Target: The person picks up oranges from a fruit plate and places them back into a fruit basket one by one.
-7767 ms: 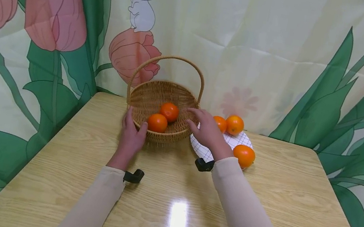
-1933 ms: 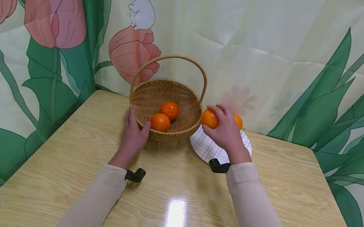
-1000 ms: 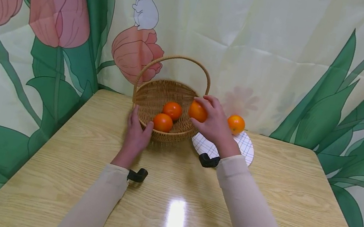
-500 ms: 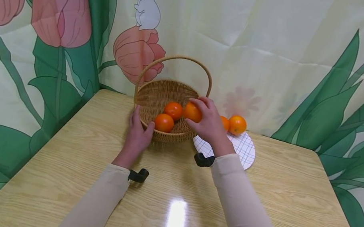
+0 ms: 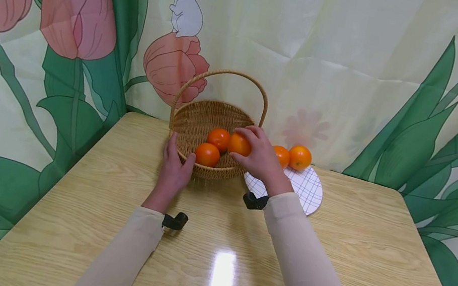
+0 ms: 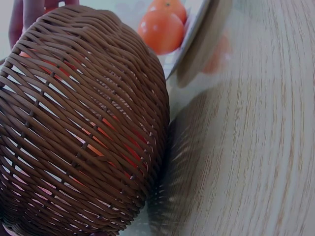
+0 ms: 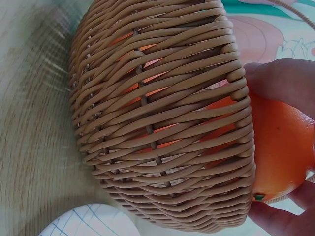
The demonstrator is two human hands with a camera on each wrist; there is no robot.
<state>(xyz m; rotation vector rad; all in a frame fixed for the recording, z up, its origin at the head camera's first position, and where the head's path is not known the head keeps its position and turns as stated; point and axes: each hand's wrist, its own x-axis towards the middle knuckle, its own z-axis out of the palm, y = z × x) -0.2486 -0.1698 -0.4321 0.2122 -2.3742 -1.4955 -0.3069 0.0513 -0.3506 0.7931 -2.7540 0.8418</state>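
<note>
A wicker basket with a tall arched handle stands at the back of the table. Its left front edge is held by my left hand, thumb in front and fingers along the side. My right hand grips an orange just inside the basket's right rim; in the right wrist view the orange shows beyond the woven wall, between thumb and fingers. Two glossy red-orange round fruits lie in the basket, close to the held orange. Behind my right hand are two more orange fruits.
A white plate with a blue grid pattern lies right of the basket, under my right wrist, bearing the two fruits at its back edge. The wooden table meets a tulip-printed curtain close behind the basket.
My right hand has taken an orange from the plate, carried it left and lowered it into the basket. My left hand has stayed at the basket's edge.
</note>
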